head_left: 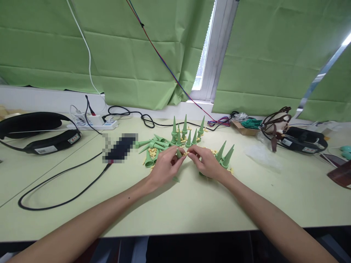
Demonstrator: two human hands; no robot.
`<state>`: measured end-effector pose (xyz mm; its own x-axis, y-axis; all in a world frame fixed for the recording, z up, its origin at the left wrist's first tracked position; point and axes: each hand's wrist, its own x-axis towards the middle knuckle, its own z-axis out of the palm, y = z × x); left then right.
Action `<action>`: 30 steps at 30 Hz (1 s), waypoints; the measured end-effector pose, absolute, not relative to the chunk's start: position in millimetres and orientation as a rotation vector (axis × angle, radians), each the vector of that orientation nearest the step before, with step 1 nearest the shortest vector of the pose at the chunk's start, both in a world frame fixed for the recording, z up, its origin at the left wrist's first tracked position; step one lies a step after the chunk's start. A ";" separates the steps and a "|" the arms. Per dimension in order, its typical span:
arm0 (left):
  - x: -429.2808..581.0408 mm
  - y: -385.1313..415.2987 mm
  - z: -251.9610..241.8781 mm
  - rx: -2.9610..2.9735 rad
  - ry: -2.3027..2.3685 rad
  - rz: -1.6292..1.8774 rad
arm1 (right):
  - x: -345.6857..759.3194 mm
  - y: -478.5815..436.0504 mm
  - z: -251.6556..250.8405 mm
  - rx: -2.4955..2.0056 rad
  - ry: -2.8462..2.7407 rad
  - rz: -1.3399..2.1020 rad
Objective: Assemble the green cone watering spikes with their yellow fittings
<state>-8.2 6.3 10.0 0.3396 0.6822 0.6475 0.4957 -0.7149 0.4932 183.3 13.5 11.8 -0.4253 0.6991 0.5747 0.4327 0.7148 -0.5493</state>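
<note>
My left hand (163,166) is closed around a green plastic cone spike (179,153). At the cone's wide end, my right hand (206,161) pinches a small yellow plastic piece (185,153), its fingertips almost meeting those of my left. Whether the yellow piece sits inside the cone cannot be made out. Behind my hands several green cones (174,128) stand upright with yellow pieces fitted low on them. A heap of loose green cones (157,141) lies by my left hand, with small yellow pieces (152,152) scattered among it. More cones (227,157) stand beside my right wrist.
A blurred dark device (120,148) with a black cable lies to the left, near a black headset strap (52,140). A power strip (95,122) sits at the wall. On the right are a cardboard box (244,128), clear plastic bags (263,155) and another black strap (303,140).
</note>
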 end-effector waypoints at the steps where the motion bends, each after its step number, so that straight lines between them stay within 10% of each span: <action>1: -8.3 6.1 10.1 2.395 1.071 1.308 | 183.5 13.7 11.5 -0.858 -2.084 0.403; 30: -5.2 4.3 16.0 2.083 1.068 1.225 | 182.4 11.3 14.7 -0.893 -2.086 0.406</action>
